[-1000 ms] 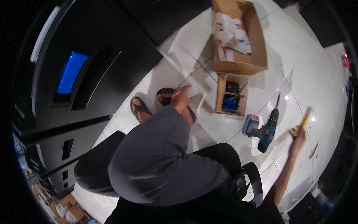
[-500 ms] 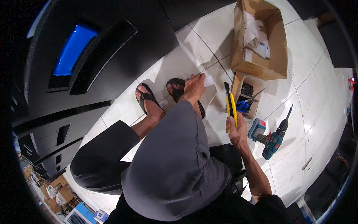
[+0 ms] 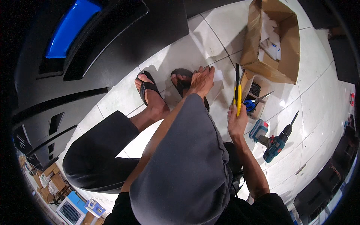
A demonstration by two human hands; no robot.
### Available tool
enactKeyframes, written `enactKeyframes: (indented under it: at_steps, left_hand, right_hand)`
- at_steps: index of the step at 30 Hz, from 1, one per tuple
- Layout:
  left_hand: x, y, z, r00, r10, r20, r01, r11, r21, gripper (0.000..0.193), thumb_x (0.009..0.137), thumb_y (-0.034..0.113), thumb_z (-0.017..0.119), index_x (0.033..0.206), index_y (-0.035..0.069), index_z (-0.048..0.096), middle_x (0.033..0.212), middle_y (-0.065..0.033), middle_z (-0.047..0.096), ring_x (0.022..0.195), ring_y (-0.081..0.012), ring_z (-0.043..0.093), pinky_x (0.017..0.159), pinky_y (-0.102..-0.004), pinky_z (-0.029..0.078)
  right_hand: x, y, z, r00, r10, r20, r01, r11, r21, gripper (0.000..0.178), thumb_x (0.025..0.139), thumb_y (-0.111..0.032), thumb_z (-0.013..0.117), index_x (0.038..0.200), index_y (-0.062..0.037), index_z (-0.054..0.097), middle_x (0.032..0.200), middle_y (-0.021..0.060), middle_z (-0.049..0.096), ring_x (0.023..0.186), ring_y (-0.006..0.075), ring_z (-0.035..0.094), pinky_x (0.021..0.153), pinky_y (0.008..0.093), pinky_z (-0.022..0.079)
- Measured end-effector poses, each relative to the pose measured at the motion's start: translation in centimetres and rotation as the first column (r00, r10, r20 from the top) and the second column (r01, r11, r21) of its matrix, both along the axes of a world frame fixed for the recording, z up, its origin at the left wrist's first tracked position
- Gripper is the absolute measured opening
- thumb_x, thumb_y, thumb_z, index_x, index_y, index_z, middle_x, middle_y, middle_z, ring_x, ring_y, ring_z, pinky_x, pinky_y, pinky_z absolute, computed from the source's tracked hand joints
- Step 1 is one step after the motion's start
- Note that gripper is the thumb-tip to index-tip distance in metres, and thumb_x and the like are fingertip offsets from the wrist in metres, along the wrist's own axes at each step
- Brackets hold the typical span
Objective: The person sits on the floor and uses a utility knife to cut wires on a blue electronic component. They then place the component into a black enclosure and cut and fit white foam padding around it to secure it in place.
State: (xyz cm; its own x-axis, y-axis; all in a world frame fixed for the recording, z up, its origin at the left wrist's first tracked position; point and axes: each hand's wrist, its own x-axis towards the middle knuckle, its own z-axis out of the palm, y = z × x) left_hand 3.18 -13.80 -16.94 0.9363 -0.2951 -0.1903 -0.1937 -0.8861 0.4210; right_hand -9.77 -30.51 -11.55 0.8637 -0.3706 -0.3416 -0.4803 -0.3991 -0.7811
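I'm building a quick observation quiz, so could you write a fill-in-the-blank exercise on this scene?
1. The utility knife in the right hand is black and ____.
2. The scissors have ____ handles.
3. The cardboard box holds pieces that are mostly ____.
4. The cordless drill lies on the tiled ____.

Missing words: yellow; blue; white; floor.

Brt flr [image 3: 318,112], glare at R, shadow L of box [image 3: 268,71], dark rim, fisheye-bent edges

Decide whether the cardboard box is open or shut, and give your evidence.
Open: nothing covers the top of the cardboard box, and white pieces show inside it.
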Motion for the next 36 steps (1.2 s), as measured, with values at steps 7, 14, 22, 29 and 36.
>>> enactKeyframes:
  at_steps: [7, 14, 22, 29, 36]
  left_hand:
    - [-0.1, -0.1, 0.8, 0.997, 0.058, -0.041, -0.057, 0.998, 0.015, 0.054, 0.074, 0.023, 0.077, 0.118, 0.002, 0.054, 0.115, -0.0146, 0.061, 0.111, -0.0356, 0.056, 0.09, -0.0458, 0.049]
    - [0.1, 0.0, 0.9, 0.998, 0.06, -0.029, -0.06, 0.998, 0.011, 0.055, 0.073, 0.023, 0.078, 0.119, 0.001, 0.056, 0.113, -0.0149, 0.062, 0.11, -0.0343, 0.057, 0.091, -0.0446, 0.049]
    - [0.4, -0.3, 0.7, 0.998, 0.055, -0.023, -0.055, 0.998, 0.001, 0.053, 0.072, 0.022, 0.08, 0.116, 0.001, 0.057, 0.111, -0.0158, 0.063, 0.107, -0.0351, 0.059, 0.091, -0.0436, 0.049]
    - [0.6, -0.5, 0.9, 0.998, 0.048, -0.049, -0.044, 0.997, 0.071, 0.051, 0.075, 0.027, 0.078, 0.113, 0.002, 0.057, 0.111, -0.0156, 0.063, 0.107, -0.0346, 0.059, 0.089, -0.044, 0.05]
    - [0.7, -0.5, 0.9, 0.996, 0.056, -0.068, -0.052, 0.997, 0.058, 0.049, 0.074, 0.025, 0.079, 0.11, 0.002, 0.057, 0.108, -0.0156, 0.063, 0.107, -0.0354, 0.058, 0.088, -0.0457, 0.049]
  right_hand:
    - [0.4, -0.1, -1.0, 0.934, 0.329, -0.14, -0.355, 0.902, -0.245, 0.031, 0.102, -0.021, 0.047, 0.126, -0.0017, 0.043, 0.091, 0.0267, 0.064, 0.078, 0.0401, 0.066, 0.066, 0.0463, 0.051]
    - [-0.1, 0.5, -2.0, 0.89, 0.417, -0.186, -0.449, 0.874, -0.187, 0.037, 0.102, -0.018, 0.047, 0.133, 0.0011, 0.039, 0.106, 0.0329, 0.061, 0.09, 0.0475, 0.063, 0.074, 0.0527, 0.052]
    - [-0.6, 0.5, -3.6, 0.894, 0.447, 0.033, -0.417, 0.857, -0.303, 0.033, 0.102, -0.016, 0.048, 0.128, 0.0024, 0.041, 0.091, 0.0316, 0.062, 0.077, 0.0474, 0.063, 0.065, 0.051, 0.052]
    - [-0.5, 0.6, -3.5, 0.907, 0.42, -0.001, -0.404, 0.871, -0.28, 0.033, 0.1, -0.015, 0.049, 0.127, 0.0027, 0.041, 0.091, 0.0332, 0.062, 0.075, 0.0485, 0.062, 0.063, 0.0536, 0.051]
    - [-0.4, 0.6, -3.4, 0.907, 0.421, -0.016, -0.409, 0.871, -0.273, 0.034, 0.098, -0.013, 0.052, 0.126, 0.0026, 0.042, 0.09, 0.033, 0.062, 0.074, 0.0483, 0.063, 0.061, 0.0532, 0.051]
